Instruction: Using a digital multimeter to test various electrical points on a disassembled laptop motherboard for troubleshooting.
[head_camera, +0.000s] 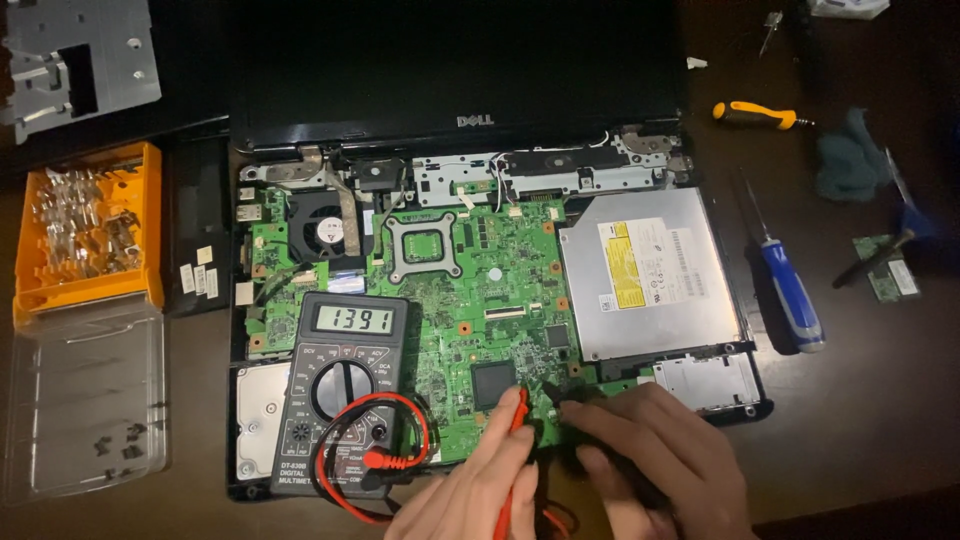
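Your left hand (480, 480) pinches a slim red probe (517, 412), your right hand (655, 455) grips a black probe (556, 393); both tips touch the green laptop motherboard (480, 290) just ahead of your fingers. Left of them, the grey digital multimeter (340, 395) already shows a reading. Laptop opened; further probing looks left. Exact contact points hidden; wrists cut off.

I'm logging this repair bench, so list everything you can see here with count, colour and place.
Laptop motherboard: one, green, centre.
Optical drive: one, silver, right of board.
Multimeter: one, dark grey, on board's left.
Red probe: one, in left hand.
Black probe: one, in right hand.
Blue screwdriver: one, right.
Orange screwdriver: one, upper right.
Bit case: one, orange, left.
Left hand: bottom centre.
Right hand: bottom right.
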